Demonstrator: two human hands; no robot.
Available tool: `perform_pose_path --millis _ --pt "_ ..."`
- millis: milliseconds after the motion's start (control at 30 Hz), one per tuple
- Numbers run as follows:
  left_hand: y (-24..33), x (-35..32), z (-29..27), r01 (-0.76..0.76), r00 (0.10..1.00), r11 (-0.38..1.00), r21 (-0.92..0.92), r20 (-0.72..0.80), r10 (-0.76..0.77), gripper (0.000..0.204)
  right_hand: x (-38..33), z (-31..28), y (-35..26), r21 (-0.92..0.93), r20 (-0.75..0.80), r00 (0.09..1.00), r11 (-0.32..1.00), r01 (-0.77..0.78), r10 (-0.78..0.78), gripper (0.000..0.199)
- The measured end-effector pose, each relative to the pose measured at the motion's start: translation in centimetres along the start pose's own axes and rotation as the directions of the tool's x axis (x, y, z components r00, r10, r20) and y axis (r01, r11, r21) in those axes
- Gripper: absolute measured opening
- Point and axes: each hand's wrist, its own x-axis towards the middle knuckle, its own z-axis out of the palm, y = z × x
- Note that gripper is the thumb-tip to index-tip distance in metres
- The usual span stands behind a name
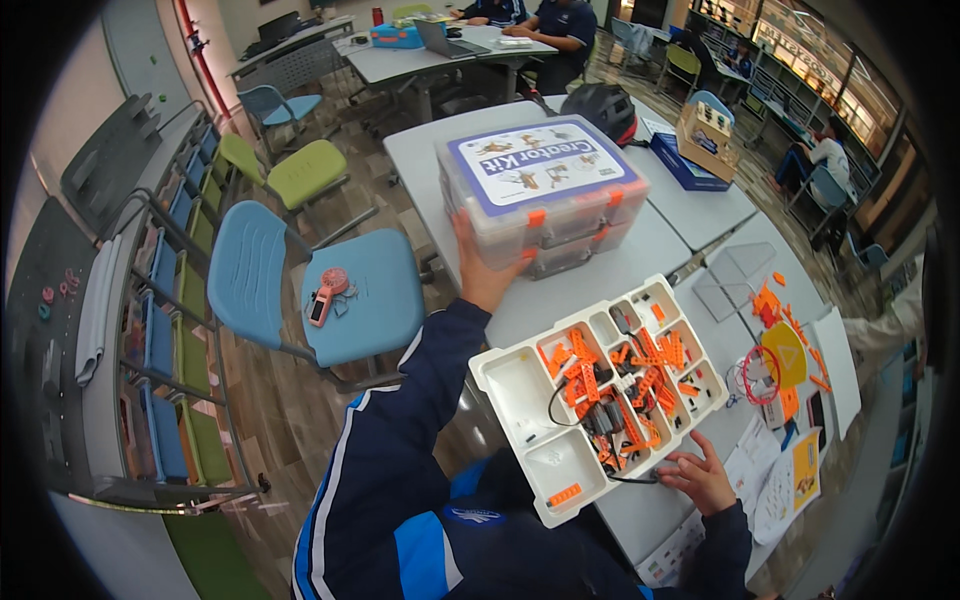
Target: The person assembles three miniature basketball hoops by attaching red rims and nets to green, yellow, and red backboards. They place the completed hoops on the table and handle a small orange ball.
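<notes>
My left hand (485, 265) grips the near left corner of a clear plastic storage box (490, 235), its thumb on the front and fingers along the side. The box has a white and purple lid with orange latches. In front of it, a white compartment tray (515, 395) juts over the table's near edge. Orange building pieces (580, 385), dark motor-like blocks and black cables fill several compartments. At the tray's near right rim is my right hand (705, 478), fingers apart, close to a black cable (632, 480); whether it touches the rim is unclear.
Loose orange parts (770, 305), a yellow panel (784, 352), a pink-red hoop (760, 375) and paper sheets (750, 460) lie to the right. Behind the box are a black helmet (600, 108) and a blue box (690, 165). A blue chair (375, 290) holding a pink handheld device (328, 295) stands left.
</notes>
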Motion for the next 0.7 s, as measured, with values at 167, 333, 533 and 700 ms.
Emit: perform_pose_path --millis 167,333,533,700 --pt "0.4 -0.6 0.0 -0.009 1.0 0.993 0.115 -0.009 0.011 0.131 0.6 0.1 -0.1 0.026 -0.011 0.998 0.998 0.059 -0.059 0.079" --pt "0.2 -0.5 1.6 -0.085 0.99 0.987 0.134 -0.097 0.098 0.127 0.2 0.0 0.7 0.008 0.002 0.998 0.998 0.061 -0.061 0.077" --pt "-1.7 2.6 3.5 -0.02 0.985 0.995 0.098 -0.166 0.036 0.121 -2.1 -0.7 0.9 -0.081 -0.018 0.998 0.995 0.059 -0.06 0.076" --pt "-5.1 7.4 3.4 -0.007 0.983 0.989 0.146 -0.181 0.034 0.121 -3.2 -1.2 1.3 -0.087 -0.031 0.996 0.993 0.076 -0.079 0.072"
